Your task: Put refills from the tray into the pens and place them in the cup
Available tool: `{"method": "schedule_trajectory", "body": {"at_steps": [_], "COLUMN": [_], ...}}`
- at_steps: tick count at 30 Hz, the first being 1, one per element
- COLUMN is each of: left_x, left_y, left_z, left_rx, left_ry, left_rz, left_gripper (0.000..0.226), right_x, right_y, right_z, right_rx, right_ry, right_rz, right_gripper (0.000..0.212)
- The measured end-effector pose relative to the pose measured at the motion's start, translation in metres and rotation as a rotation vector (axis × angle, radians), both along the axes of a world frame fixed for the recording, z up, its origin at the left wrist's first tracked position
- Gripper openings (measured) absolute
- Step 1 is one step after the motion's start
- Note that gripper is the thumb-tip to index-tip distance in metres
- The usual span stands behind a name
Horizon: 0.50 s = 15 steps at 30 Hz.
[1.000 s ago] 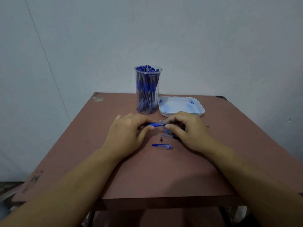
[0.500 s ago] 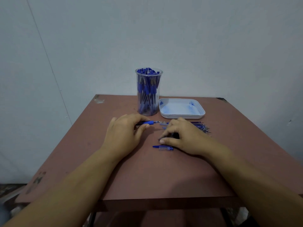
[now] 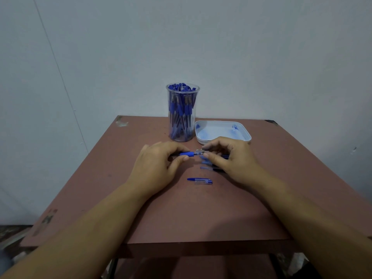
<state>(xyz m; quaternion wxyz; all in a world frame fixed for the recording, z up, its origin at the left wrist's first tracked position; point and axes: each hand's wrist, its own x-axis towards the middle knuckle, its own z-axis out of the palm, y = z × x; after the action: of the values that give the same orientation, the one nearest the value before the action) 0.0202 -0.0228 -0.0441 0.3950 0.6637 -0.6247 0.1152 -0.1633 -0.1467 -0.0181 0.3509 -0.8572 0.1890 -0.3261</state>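
**At mid-frame, both grips on one pen**

At the centre of the frame, low over the reddish-brown desk (image 3: 181, 218), two bare hands meet end to end on a single pen (image 3: 187, 153). It lies level, running left to right. Whether it touches the desk or sits just clear of it cannot be told. The left grip (image 3: 159, 164) comes in from the lower left. Its fingers curl over the dark barrel and its thumb presses under the blue section, so this grip is narrow and holds the pen. The right grip (image 3: 231, 160) comes in from the lower right and pinches the pen's clear front end between thumb and forefinger, where a small metal tip (image 3: 205, 151) shows. Its other fingers are curled loosely behind.

Just below that pinch, a few blue pieces (image 3: 205, 162) lie on the desk, partly hidden beneath the right grip. Whether they are refills or pen parts cannot be told. Lower in the frame, a short blue-and-clear pen piece (image 3: 200, 180) lies alone, apart from both hands.

Above the hands, toward the desk's far edge, a clear cup (image 3: 170, 121) stands upright, packed with blue pens (image 3: 181, 111). Just to its right sits a shallow white tray (image 3: 217, 130), with a small blue thing (image 3: 234, 127) near its upper right corner, too small to identify. Behind all of this rises a pale wall (image 3: 261, 57).
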Motion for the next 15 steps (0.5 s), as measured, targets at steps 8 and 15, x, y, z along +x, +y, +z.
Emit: {"method": "schedule_trajectory", "body": {"at_steps": [8,15], "left_x": [0.0012,-0.0007], "left_y": [-0.0009,-0.0028], "left_z": [-0.0001,-0.0018], "left_rx": [-0.009,0.015], "left_ry": [0.064,0.028], "left_rz": [0.007,-0.041], "left_gripper": [0.02,0.016], "right_x": [-0.0058,0.0023], "right_y": [0.0002,0.0018], "right_z": [0.0054,-0.0021], "right_rx": [0.032,0.003], "right_ry": [-0.055,0.009], "right_rz": [-0.071,0.027], "right_gripper": [0.014,0.017]}}
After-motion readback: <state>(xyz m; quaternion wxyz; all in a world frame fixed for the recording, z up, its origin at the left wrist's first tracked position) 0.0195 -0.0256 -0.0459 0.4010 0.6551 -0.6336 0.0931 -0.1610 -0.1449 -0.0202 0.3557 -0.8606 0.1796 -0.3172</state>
